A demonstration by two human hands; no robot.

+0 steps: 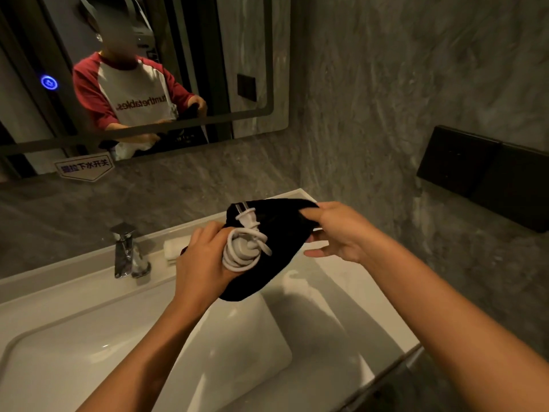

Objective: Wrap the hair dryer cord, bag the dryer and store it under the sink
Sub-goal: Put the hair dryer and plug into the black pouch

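Above the white sink [89,346], my left hand [202,263] grips the hair dryer handle with the white cord [242,251] coiled around it; the white plug [246,217] sticks up from the coil. A black cloth bag [279,233] hangs around the dryer, hiding its body. My right hand [335,233] pinches the bag's upper right edge between thumb and fingers, holding the opening apart. Both hands are over the counter's right part, just behind the basin.
A chrome faucet [127,251] stands behind the basin, with a rolled white towel [175,248] to its right. A mirror [142,69] hangs on the grey marble wall, and a black wall panel [487,176] is at the right. White countertop [335,292] lies beneath my hands.
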